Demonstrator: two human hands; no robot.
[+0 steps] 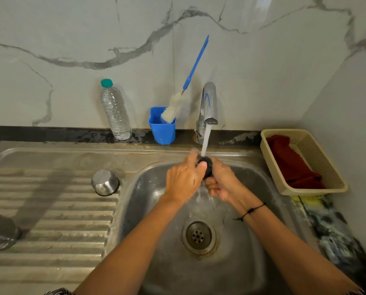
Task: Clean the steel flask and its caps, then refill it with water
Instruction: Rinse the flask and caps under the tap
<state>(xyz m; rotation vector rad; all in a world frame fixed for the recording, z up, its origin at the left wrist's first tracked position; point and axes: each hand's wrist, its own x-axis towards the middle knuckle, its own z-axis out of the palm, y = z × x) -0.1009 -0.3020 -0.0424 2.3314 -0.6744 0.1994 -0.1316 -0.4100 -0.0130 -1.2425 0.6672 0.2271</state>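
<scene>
The person is rinsing 1 of the flask's caps: a small black cap (206,167) sits directly under the running stream from the tap (209,103), over the sink (252,209). Both hands hold it; the left hand (183,180) curls round it with the thumb pressed on its face, and the right hand (221,182) cups it from the other side, fingers curled beneath. A steel cup cap (105,182) stands upside down on the drainboard (50,209), and the steel flask (1,231) lies at the left edge, cut off by the frame. The next move probably calls for turning the cap to rinse its underside, then setting it aside. The cap's inside is hidden by the fingers.
</scene>
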